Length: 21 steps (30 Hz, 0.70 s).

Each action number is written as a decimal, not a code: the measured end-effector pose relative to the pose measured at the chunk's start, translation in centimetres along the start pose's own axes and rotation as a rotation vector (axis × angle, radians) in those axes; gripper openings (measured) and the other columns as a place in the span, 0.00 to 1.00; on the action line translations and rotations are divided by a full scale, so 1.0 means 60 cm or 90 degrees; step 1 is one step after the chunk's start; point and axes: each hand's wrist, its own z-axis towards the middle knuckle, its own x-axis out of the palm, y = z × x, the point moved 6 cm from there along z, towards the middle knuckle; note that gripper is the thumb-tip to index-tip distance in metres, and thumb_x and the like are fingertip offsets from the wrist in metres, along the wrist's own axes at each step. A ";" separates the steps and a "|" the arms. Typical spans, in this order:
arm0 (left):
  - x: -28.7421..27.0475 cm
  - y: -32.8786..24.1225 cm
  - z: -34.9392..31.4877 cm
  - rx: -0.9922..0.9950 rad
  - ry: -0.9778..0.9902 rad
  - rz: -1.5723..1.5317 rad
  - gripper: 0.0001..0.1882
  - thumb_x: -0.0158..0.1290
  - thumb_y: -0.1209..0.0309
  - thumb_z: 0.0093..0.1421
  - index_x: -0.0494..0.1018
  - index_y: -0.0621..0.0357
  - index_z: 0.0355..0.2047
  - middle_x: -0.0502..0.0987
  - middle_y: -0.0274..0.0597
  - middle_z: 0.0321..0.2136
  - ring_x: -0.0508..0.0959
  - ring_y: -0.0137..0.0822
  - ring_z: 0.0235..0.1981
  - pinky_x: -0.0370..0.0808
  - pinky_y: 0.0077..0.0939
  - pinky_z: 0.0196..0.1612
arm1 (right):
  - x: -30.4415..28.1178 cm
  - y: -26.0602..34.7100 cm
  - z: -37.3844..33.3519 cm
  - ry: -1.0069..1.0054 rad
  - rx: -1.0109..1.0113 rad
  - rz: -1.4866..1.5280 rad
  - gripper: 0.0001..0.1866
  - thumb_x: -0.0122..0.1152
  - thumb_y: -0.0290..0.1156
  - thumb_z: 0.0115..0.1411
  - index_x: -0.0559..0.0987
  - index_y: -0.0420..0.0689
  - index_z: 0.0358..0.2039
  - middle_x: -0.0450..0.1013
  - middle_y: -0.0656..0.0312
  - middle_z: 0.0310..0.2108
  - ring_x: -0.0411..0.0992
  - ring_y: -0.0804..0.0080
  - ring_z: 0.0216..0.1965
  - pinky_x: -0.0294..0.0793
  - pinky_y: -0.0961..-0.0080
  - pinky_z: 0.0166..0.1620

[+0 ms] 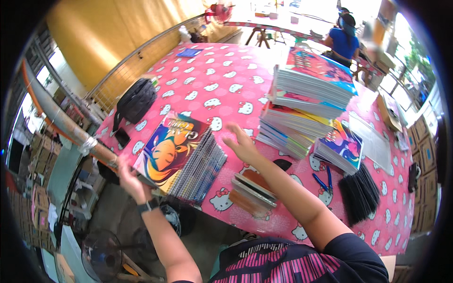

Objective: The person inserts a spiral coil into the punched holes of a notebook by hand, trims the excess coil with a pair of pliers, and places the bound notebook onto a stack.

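Observation:
A stack of spiral-bound notebooks (167, 151) with a bright cartoon cover lies at the table's left front edge, wire spines facing right. My left hand (130, 183) is at the stack's near left edge, fingers stretched out; whether it touches is unclear. To the right of the stack my right hand (241, 145) hovers with its fingers spread and nothing in them. Below my right forearm sits a small block-like pile (252, 192) in brown and white, slightly blurred. Past the right hand rises a tall, uneven pile of colourful books (306, 87).
A smaller stack with a purple cover (342, 144), blue-handled pliers (323, 183) and a bundle of black strips (358, 195) lie at right. A black bag (137, 101) and phone (121, 137) are at left, beside a metal pole (71, 125). Someone in blue (344, 42) sits beyond.

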 end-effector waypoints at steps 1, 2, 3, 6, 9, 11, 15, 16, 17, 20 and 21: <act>0.017 -0.068 -0.039 0.173 -0.035 0.059 0.15 0.43 0.69 0.62 0.73 0.65 0.44 0.75 0.46 0.41 0.75 0.36 0.42 0.71 0.29 0.45 | -0.033 -0.053 -0.037 0.076 0.028 -0.107 0.24 0.58 0.38 0.58 0.70 0.41 0.53 0.67 0.49 0.53 0.64 0.52 0.55 0.63 0.61 0.57; 0.036 -0.128 -0.094 0.346 -0.071 0.102 0.14 0.43 0.68 0.64 0.73 0.61 0.43 0.76 0.46 0.38 0.75 0.35 0.39 0.70 0.26 0.42 | -0.064 -0.100 -0.080 0.149 0.058 -0.221 0.27 0.61 0.40 0.55 0.70 0.43 0.54 0.66 0.50 0.55 0.62 0.49 0.57 0.62 0.54 0.58; 0.054 -0.160 -0.143 0.429 0.021 0.094 0.15 0.44 0.67 0.63 0.73 0.62 0.44 0.75 0.46 0.40 0.74 0.36 0.41 0.69 0.28 0.44 | -0.087 -0.102 -0.126 0.218 0.122 -0.369 0.27 0.61 0.41 0.53 0.71 0.45 0.53 0.65 0.51 0.57 0.60 0.49 0.58 0.60 0.47 0.57; 0.137 -0.158 -0.290 0.476 0.550 0.131 0.22 0.52 0.68 0.54 0.70 0.62 0.49 0.72 0.50 0.48 0.71 0.43 0.51 0.65 0.35 0.54 | -0.120 -0.129 -0.264 0.250 0.000 -0.606 0.27 0.63 0.49 0.49 0.76 0.51 0.48 0.65 0.58 0.58 0.55 0.51 0.61 0.52 0.34 0.55; 0.249 -0.090 -0.417 0.457 0.836 0.416 0.27 0.63 0.69 0.45 0.71 0.58 0.48 0.72 0.49 0.45 0.68 0.49 0.54 0.66 0.40 0.55 | -0.153 -0.117 -0.311 0.263 0.133 -0.552 0.21 0.62 0.42 0.48 0.77 0.50 0.43 0.67 0.61 0.54 0.59 0.58 0.58 0.55 0.46 0.55; 0.256 0.013 -0.431 0.398 0.831 0.464 0.26 0.66 0.70 0.41 0.74 0.56 0.44 0.73 0.48 0.44 0.69 0.51 0.53 0.68 0.40 0.54 | -0.171 -0.107 -0.347 0.226 0.101 -0.553 0.16 0.61 0.38 0.47 0.78 0.48 0.37 0.69 0.62 0.50 0.61 0.59 0.55 0.58 0.47 0.53; 0.243 0.090 -0.440 0.234 0.884 0.382 0.24 0.67 0.69 0.40 0.75 0.56 0.40 0.75 0.46 0.40 0.73 0.50 0.46 0.71 0.39 0.48 | -0.209 -0.083 -0.423 0.173 0.154 -0.555 0.10 0.59 0.33 0.46 0.78 0.48 0.30 0.72 0.64 0.42 0.64 0.62 0.51 0.61 0.54 0.48; 0.243 0.095 -0.446 0.218 0.912 0.408 0.23 0.68 0.69 0.39 0.75 0.56 0.38 0.75 0.46 0.39 0.74 0.50 0.44 0.72 0.38 0.47 | -0.219 -0.077 -0.440 0.171 0.180 -0.559 0.09 0.59 0.33 0.46 0.78 0.48 0.30 0.73 0.64 0.40 0.64 0.62 0.50 0.61 0.55 0.48; 0.244 0.080 -0.464 0.219 0.934 0.382 0.21 0.68 0.68 0.40 0.76 0.56 0.37 0.76 0.45 0.36 0.75 0.49 0.41 0.72 0.39 0.45 | -0.229 -0.072 -0.456 0.173 0.203 -0.563 0.09 0.59 0.33 0.46 0.78 0.49 0.30 0.73 0.65 0.38 0.65 0.63 0.50 0.62 0.56 0.48; 0.250 0.046 -0.536 0.238 0.998 0.319 0.20 0.66 0.66 0.41 0.75 0.53 0.37 0.76 0.41 0.33 0.75 0.46 0.39 0.72 0.38 0.42 | -0.264 -0.068 -0.511 0.199 0.252 -0.575 0.07 0.59 0.31 0.45 0.79 0.52 0.28 0.74 0.66 0.33 0.66 0.65 0.48 0.61 0.57 0.47; 0.253 0.041 -0.555 0.249 1.014 0.334 0.21 0.67 0.66 0.42 0.75 0.54 0.37 0.76 0.41 0.33 0.75 0.45 0.38 0.72 0.37 0.42 | -0.278 -0.058 -0.519 0.184 0.248 -0.537 0.07 0.59 0.30 0.46 0.79 0.51 0.29 0.74 0.65 0.33 0.67 0.64 0.47 0.63 0.58 0.46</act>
